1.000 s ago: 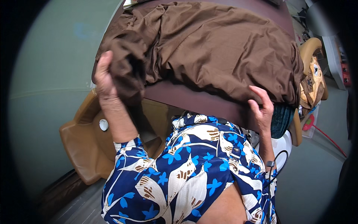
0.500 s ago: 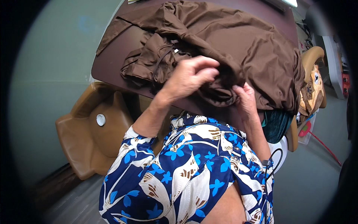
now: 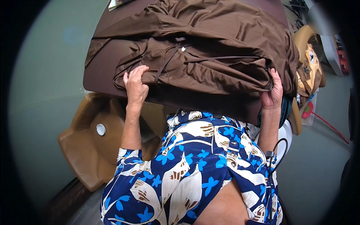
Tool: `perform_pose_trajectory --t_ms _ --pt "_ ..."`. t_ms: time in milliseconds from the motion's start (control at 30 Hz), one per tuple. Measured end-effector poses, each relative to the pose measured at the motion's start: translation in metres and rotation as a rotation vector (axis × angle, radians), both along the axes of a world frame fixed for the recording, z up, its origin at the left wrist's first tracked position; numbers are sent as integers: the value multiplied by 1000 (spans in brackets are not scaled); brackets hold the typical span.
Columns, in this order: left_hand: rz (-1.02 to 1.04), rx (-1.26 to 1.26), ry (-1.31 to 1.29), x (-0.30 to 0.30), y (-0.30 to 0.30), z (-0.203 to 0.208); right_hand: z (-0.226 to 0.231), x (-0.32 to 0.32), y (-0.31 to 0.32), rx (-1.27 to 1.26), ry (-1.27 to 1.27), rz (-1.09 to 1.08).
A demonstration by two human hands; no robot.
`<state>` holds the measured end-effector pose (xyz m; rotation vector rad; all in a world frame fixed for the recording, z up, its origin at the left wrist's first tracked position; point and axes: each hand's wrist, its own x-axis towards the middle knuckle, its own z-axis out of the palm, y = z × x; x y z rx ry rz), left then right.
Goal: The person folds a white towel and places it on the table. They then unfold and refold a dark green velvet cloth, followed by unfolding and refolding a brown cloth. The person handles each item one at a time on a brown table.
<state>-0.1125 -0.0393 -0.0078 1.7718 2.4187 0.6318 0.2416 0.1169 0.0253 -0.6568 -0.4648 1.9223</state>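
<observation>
A large brown cloth garment (image 3: 225, 41) with thin dark ties and a small white tag lies rumpled across the dark table. At the left end of its near edge, my left hand (image 3: 135, 85) holds the cloth with the fingers curled over it. My right hand (image 3: 273, 92) grips the right end of the same edge, thumb and fingers around a fold. Between the two hands the near edge is stretched wide, and one tie runs crosswise over it. What lies inside the folds is hidden.
The table's (image 3: 107, 71) near edge is in front of me. A tan chair (image 3: 80, 138) with a white round object (image 3: 101, 129) on it stands at left. Another tan chair (image 3: 304, 35) at right carries a brown-and-tan cloth (image 3: 310, 71). A red stick (image 3: 332, 128) lies beyond it.
My hands have moved far apart, the left one to the left and the right one to the right. The bunched near part of the garment is now spread between them.
</observation>
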Motion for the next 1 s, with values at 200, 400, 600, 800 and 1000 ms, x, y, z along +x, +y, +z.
perform_pose_trajectory --t_ms 200,400,600,800,1000 --pt "-326 -50 -668 34 11 78 -19 67 20 -104 -28 -113" --pt "-668 -542 -989 67 17 82 1 107 22 37 204 110" --pt "-694 -636 -1070 86 15 64 -4 140 11 6 122 -8" --pt "-99 -463 -1641 59 21 14 46 98 -15 -150 -347 -628" --pt "196 -48 -2075 35 50 -6 68 124 -47 -104 -434 -800"
